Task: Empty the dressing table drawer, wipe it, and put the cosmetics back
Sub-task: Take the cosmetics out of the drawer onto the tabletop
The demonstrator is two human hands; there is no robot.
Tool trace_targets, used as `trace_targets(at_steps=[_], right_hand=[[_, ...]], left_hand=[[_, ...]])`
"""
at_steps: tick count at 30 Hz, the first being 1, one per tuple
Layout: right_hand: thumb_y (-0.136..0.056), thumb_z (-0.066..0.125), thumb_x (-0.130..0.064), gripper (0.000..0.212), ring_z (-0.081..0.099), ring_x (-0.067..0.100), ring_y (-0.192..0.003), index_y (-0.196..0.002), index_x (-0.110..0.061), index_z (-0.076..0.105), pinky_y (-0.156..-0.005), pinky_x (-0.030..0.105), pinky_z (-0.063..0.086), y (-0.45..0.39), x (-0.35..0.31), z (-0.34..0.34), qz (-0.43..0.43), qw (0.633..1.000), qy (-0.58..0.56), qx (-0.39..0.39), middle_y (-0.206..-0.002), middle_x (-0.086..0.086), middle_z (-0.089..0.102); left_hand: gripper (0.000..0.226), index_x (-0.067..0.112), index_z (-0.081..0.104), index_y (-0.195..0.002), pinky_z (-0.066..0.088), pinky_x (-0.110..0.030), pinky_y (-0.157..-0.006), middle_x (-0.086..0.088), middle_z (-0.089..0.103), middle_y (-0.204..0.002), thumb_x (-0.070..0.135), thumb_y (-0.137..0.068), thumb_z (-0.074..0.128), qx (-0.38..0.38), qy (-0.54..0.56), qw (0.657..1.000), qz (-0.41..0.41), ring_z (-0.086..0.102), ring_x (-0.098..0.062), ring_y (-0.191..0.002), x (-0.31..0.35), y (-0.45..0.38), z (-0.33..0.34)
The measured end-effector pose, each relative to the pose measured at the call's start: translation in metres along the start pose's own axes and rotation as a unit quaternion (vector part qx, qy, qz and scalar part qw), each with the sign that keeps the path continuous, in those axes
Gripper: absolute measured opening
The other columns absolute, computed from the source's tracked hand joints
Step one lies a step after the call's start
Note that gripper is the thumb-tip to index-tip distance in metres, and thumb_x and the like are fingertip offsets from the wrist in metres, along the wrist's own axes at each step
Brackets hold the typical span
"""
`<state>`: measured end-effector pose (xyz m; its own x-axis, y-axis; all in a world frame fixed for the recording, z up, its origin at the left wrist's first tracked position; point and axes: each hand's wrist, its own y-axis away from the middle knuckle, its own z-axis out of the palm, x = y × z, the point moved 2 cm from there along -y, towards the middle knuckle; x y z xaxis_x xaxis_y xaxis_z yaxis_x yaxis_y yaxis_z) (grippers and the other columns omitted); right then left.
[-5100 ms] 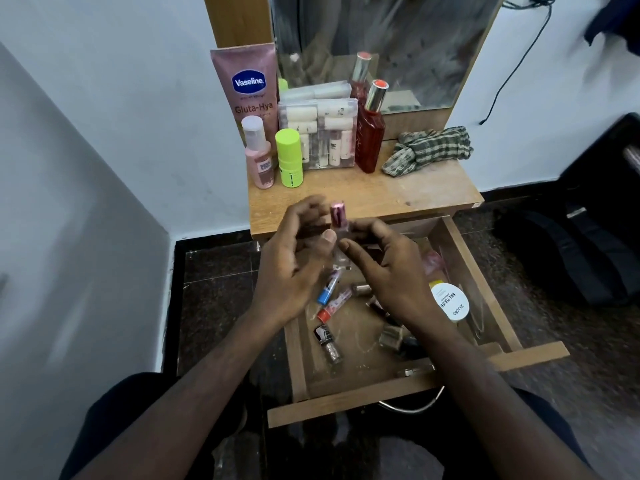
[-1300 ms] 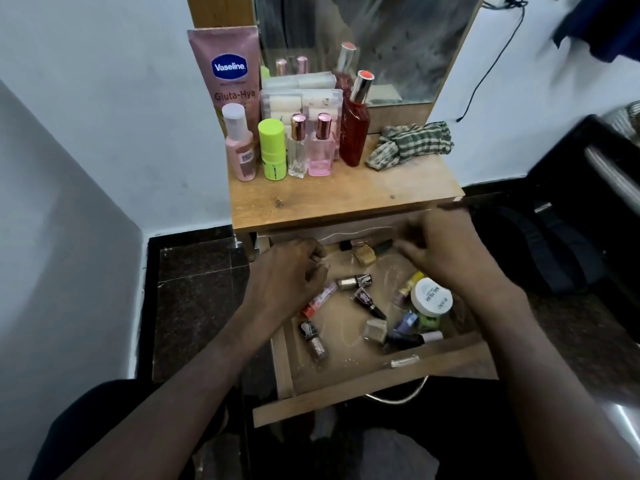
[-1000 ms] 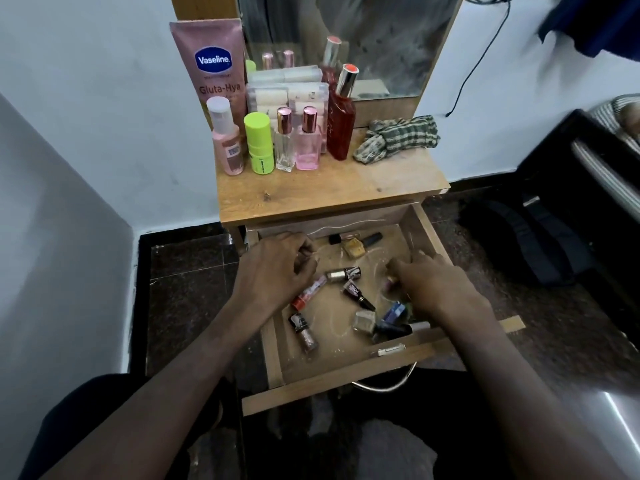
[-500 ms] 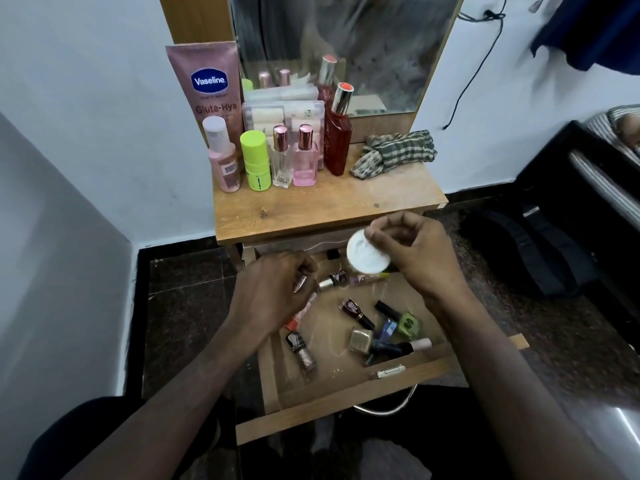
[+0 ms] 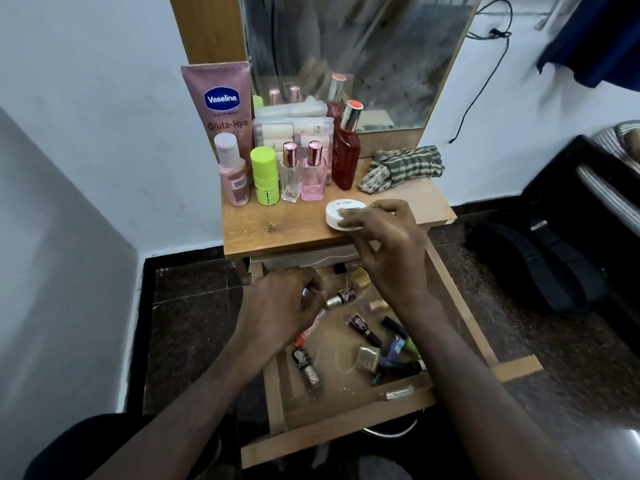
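Since half a second ago: white round jar (image 5: pixel 341 213) has gone from mid-air over the drawer (image 5: pixel 346 415) to the wooden surface (image 5: pixel 277 230), set down near its front edge.

Item 1, drawer: pulled open, nearest the viewer; small nail polish bottles (image 5: pixel 362 329) lie scattered on their sides across its floor, caps black, gold and silver.

Item 2, left hand (image 5: pixel 277 313): low over the drawer's left part, grip curled and pinching a small silvery-capped bottle (image 5: pixel 306 292).

Item 3, right hand (image 5: pixel 388 247): fingers bent round the white jar, grip resting on its lid and rim; jar is low, flat-lidded, with dark lettering.

Item 4, back row on the surface: pink capped bottle (image 5: pixel 233 174), lime green stick (image 5: pixel 265 176), clear perfume bottle (image 5: pixel 290 173), pink perfume bottle (image 5: pixel 313 174), red bottle (image 5: pixel 346 150), Vaseline tube (image 5: pixel 221 102); checked cloth (image 5: pixel 401 168) bunched to the right.
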<state>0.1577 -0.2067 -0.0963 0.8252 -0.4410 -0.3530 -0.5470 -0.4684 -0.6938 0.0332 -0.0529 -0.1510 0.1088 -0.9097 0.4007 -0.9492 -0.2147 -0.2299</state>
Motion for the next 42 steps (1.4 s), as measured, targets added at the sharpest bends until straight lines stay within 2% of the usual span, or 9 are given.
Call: trace_targets(at_steps=[9,11,13,17,21,24,27,32,42], right_hand=[[-0.089,0.076,-0.002,0.024,0.065,0.026,-0.113,-0.112,-0.006,0.078,-0.094,0.031,0.054,0.007,0.004,-0.011,0.000,1.000,0.024,-0.013,-0.121,0.004,0.077],[-0.090,0.075,-0.007,0.020,0.067,0.018,-0.102,-0.109,-0.012,0.078,-0.087,0.030,0.056,0.009,-0.002,-0.025,0.038,0.999,0.014,-0.010,-0.110,0.000,0.079],[-0.092,0.075,-0.021,0.017,0.069,0.009,-0.091,-0.109,-0.023,0.075,-0.080,0.035,0.060,0.013,-0.004,-0.032,0.107,0.986,0.022,-0.127,-0.099,-0.006,0.077],[-0.081,0.081,-0.055,0.065,0.062,0.030,-0.117,-0.133,-0.028,0.052,-0.096,0.045,0.056,0.040,0.009,-0.040,0.221,0.823,0.187,-0.489,-0.129,0.009,0.063],[-0.066,0.095,-0.051,0.105,0.059,0.038,-0.124,-0.147,-0.026,0.033,-0.095,0.043,0.057,0.059,0.014,-0.052,0.282,0.715,0.207,-0.605,-0.142,0.020,0.049],[-0.062,0.095,-0.056,0.115,0.056,0.042,-0.128,-0.148,-0.035,0.021,-0.102,0.050,0.055,0.066,0.012,-0.051,0.286,0.685,0.191,-0.643,-0.145,0.024,0.044],[-0.066,0.095,-0.048,0.119,0.054,0.042,-0.133,-0.153,-0.040,0.014,-0.106,0.048,0.053,0.068,0.010,-0.046,0.298,0.695,0.149,-0.638,-0.151,0.025,0.040],[-0.089,0.081,-0.038,0.078,0.052,0.034,-0.133,-0.150,-0.024,0.036,-0.102,0.039,0.047,0.059,-0.006,-0.017,0.293,0.815,0.094,-0.491,-0.146,0.017,0.050],[-0.087,0.081,-0.044,0.040,0.064,0.023,-0.098,-0.115,-0.020,0.066,-0.079,0.033,0.052,0.050,-0.006,-0.016,0.261,0.868,0.154,-0.394,-0.113,0.006,0.063]], left_hand=[[0.018,0.034,0.072,-0.110,0.053,-0.026,-0.070,0.016,0.075,-0.103,0.040,-0.094,0.070,-0.017,0.017,1.000,0.000,0.069,-0.004,-0.087,0.003,-0.002,-0.008],[0.037,0.029,0.064,-0.127,0.057,-0.033,-0.081,0.011,0.071,-0.115,0.037,-0.091,0.074,-0.035,0.036,0.999,0.009,0.069,-0.010,-0.099,-0.002,-0.001,-0.006],[0.066,0.026,0.051,-0.144,0.056,-0.040,-0.093,0.002,0.062,-0.131,0.043,-0.087,0.079,-0.069,0.042,0.996,0.031,0.063,-0.020,-0.118,-0.003,0.003,-0.006],[0.129,0.040,0.008,-0.164,0.042,-0.046,-0.115,-0.010,0.025,-0.165,0.074,-0.064,0.082,-0.220,-0.066,0.967,0.108,0.037,-0.031,-0.147,0.004,0.018,-0.007],[0.149,0.049,-0.014,-0.162,0.018,-0.051,-0.127,-0.020,-0.016,-0.173,0.081,-0.054,0.083,-0.279,-0.160,0.939,0.117,0.005,-0.043,-0.159,0.006,0.024,-0.003],[0.150,0.048,-0.018,-0.161,0.017,-0.051,-0.127,-0.024,-0.022,-0.171,0.074,-0.057,0.087,-0.295,-0.214,0.925,0.109,0.012,-0.047,-0.157,0.013,0.023,0.000],[0.131,0.047,-0.003,-0.162,0.030,-0.048,-0.122,-0.022,-0.001,-0.172,0.073,-0.067,0.083,-0.263,-0.209,0.937,0.095,0.036,-0.042,-0.147,0.018,0.019,-0.003],[0.078,0.029,0.048,-0.147,0.055,-0.039,-0.092,-0.003,0.051,-0.144,0.055,-0.081,0.083,-0.154,-0.140,0.977,0.049,0.065,-0.025,-0.120,0.018,0.002,-0.007],[0.077,0.026,0.054,-0.139,0.055,-0.037,-0.090,-0.004,0.053,-0.131,0.046,-0.074,0.091,-0.115,-0.109,0.987,0.022,0.057,-0.023,-0.121,0.010,0.004,0.003]])
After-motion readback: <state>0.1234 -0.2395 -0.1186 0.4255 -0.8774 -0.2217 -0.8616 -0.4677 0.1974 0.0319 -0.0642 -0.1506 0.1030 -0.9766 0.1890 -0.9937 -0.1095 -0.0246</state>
